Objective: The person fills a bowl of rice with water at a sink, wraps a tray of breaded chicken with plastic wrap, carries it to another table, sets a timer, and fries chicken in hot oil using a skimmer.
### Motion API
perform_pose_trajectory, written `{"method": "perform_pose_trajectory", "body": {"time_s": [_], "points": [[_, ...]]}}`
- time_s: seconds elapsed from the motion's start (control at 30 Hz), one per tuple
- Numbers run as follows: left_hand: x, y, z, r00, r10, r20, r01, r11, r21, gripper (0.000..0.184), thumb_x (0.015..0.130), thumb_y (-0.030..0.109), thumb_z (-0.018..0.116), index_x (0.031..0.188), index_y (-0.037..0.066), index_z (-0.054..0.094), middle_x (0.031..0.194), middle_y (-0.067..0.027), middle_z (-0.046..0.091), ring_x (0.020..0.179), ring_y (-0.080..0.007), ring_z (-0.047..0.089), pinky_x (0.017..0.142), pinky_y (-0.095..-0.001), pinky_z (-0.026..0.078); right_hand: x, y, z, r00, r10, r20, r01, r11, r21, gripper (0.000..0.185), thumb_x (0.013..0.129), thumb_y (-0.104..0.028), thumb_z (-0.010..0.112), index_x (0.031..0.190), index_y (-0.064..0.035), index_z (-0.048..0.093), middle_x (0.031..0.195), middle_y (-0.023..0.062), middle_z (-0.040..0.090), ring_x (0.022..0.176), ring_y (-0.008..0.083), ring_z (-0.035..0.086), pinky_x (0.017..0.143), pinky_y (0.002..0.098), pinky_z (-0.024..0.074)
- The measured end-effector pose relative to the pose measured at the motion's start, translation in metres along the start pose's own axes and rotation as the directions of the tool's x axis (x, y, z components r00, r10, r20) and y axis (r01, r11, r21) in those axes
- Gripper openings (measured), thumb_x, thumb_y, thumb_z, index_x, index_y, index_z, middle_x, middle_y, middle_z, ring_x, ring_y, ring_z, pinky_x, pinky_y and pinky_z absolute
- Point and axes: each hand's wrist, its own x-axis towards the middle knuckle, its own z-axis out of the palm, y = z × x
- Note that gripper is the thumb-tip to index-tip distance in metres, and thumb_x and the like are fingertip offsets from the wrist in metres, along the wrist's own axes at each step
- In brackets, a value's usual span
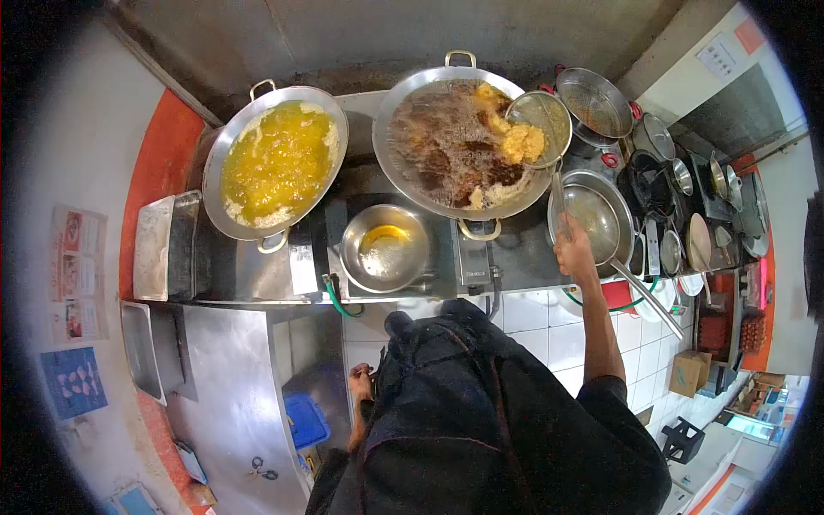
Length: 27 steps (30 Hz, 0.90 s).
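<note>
My right hand (575, 249) is closed around the long handle of a round wire-mesh skimmer (549, 116). The skimmer's bowl hangs over the right rim of a large wok (384, 129) of dark, bubbling oil. Golden fried crumbs (522, 142) lie in and against the mesh, and more float at the wok's right side. Just under my right hand, a metal strainer or pan (592, 219) with a long handle rests on the counter. My left hand (360, 383) hangs low beside my body with its fingers curled; whatever they hold is hidden.
A second wok (212, 184) with yellow bubbling oil stands at left. Between the woks, nearer me, sits a steel bowl (348, 249) with some yellow liquid. A wire basket pot (596, 103) and several pans crowd the right. A green hose (339, 300) runs along the counter's front edge.
</note>
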Motion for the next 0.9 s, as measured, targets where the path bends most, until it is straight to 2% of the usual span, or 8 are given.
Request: {"method": "perform_pose_trajectory", "body": {"time_s": [0.1, 0.17, 0.2, 0.3, 0.37, 0.5, 0.57, 0.9], "points": [[-0.003, 0.006, 0.0, 0.995, -0.071, -0.064, 0.075, 0.995, 0.064, 0.022, 0.091, 0.017, 0.065, 0.107, 0.005, 0.055, 0.094, -0.0135, 0.065, 0.07, -0.025, 0.067, 0.058, -0.0321, 0.052, 0.015, 0.023, -0.006, 0.992, -0.123, -0.03, 0.107, 0.939, -0.326, 0.047, 0.098, -0.016, 0.048, 0.144, -0.013, 0.037, 0.06, -0.0032, 0.045, 0.041, 0.0054, 0.036, 0.034, 0.0246, 0.0287], [0.023, -0.021, -0.017, 0.986, -0.074, 0.149, 0.115, 0.952, -0.284, 0.022, 0.091, 0.017, 0.064, 0.106, 0.003, 0.056, 0.094, -0.014, 0.066, 0.07, -0.0244, 0.067, 0.059, -0.0328, 0.053, 0.027, 0.051, -0.018, 0.908, -0.418, 0.034, 0.352, 0.717, -0.602, 0.047, 0.097, -0.014, 0.048, 0.143, -0.0098, 0.039, 0.058, -0.0034, 0.044, 0.042, 0.0062, 0.037, 0.036, 0.0259, 0.0311], [0.012, -0.011, -0.01, 0.986, -0.075, 0.149, 0.115, 0.952, -0.284, 0.022, 0.091, 0.017, 0.064, 0.106, 0.003, 0.056, 0.094, -0.014, 0.066, 0.07, -0.0244, 0.067, 0.059, -0.0328, 0.053, 0.027, 0.055, -0.019, 0.86, -0.505, 0.069, 0.412, 0.609, -0.678, 0.047, 0.097, -0.013, 0.048, 0.143, -0.0088, 0.04, 0.057, -0.0034, 0.043, 0.042, 0.0065, 0.038, 0.037, 0.0263, 0.032], [0.006, -0.002, -0.002, 1.0, -0.012, -0.009, 0.012, 1.0, 0.022, 0.021, 0.091, 0.016, 0.063, 0.105, 0.002, 0.056, 0.094, -0.0142, 0.065, 0.071, -0.0245, 0.067, 0.06, -0.0341, 0.054, 0.01, 0.05, -0.016, 0.866, -0.492, 0.085, 0.374, 0.527, -0.763, 0.045, 0.096, -0.011, 0.049, 0.14, -0.0036, 0.042, 0.073, 0.0099, 0.06, 0.059, 0.0184, 0.058, 0.055, 0.0327, 0.0477], [0.05, -0.037, -0.025, 0.96, -0.037, 0.277, 0.115, 0.955, -0.272, 0.021, 0.091, 0.015, 0.063, 0.105, 0.001, 0.056, 0.093, -0.0144, 0.065, 0.072, -0.0251, 0.067, 0.062, -0.0344, 0.055, -0.023, 0.017, 0.005, 0.901, -0.433, 0.02, 0.321, 0.634, -0.703, 0.044, 0.093, -0.011, 0.047, 0.136, 0.0031, 0.046, 0.13, 0.0311, 0.053, 0.123, 0.0453, 0.05, 0.103, 0.0452, 0.0397], [0.045, -0.012, -0.023, 0.891, -0.207, 0.404, 0.299, 0.937, -0.181, 0.021, 0.092, 0.013, 0.062, 0.106, -0.001, 0.055, 0.093, -0.0148, 0.064, 0.072, -0.025, 0.066, 0.063, -0.0343, 0.055, -0.041, 0.006, 0.014, 0.897, -0.443, 0.011, 0.301, 0.591, -0.748, 0.044, 0.094, -0.01, 0.046, 0.136, 0.0028, 0.046, 0.129, 0.0319, 0.053, 0.121, 0.0464, 0.05, 0.102, 0.047, 0.0401], [0.025, -0.006, 0.0, 0.975, 0.155, 0.162, -0.172, 0.98, 0.096, 0.02, 0.093, 0.012, 0.06, 0.108, -0.001, 0.055, 0.095, -0.0155, 0.064, 0.074, -0.0255, 0.066, 0.064, -0.0348, 0.055, -0.048, -0.001, 0.017, 0.922, -0.387, 0.007, 0.236, 0.549, -0.802, 0.046, 0.094, -0.009, 0.048, 0.138, -0.0004, 0.042, 0.129, 0.0316, 0.052, 0.12, 0.048, 0.05, 0.099, 0.0492, 0.041], [-0.004, 0.038, 0.021, 0.999, -0.033, 0.022, 0.031, 0.996, 0.087, 0.02, 0.095, 0.014, 0.059, 0.11, 0.001, 0.054, 0.098, -0.0168, 0.064, 0.076, -0.0268, 0.066, 0.066, -0.0371, 0.057, -0.063, -0.013, 0.031, 0.907, -0.41, 0.094, 0.327, 0.548, -0.77, 0.043, 0.094, -0.009, 0.048, 0.137, 0.0002, 0.044, 0.129, 0.0329, 0.052, 0.121, 0.0478, 0.048, 0.101, 0.0489, 0.0396]]}}
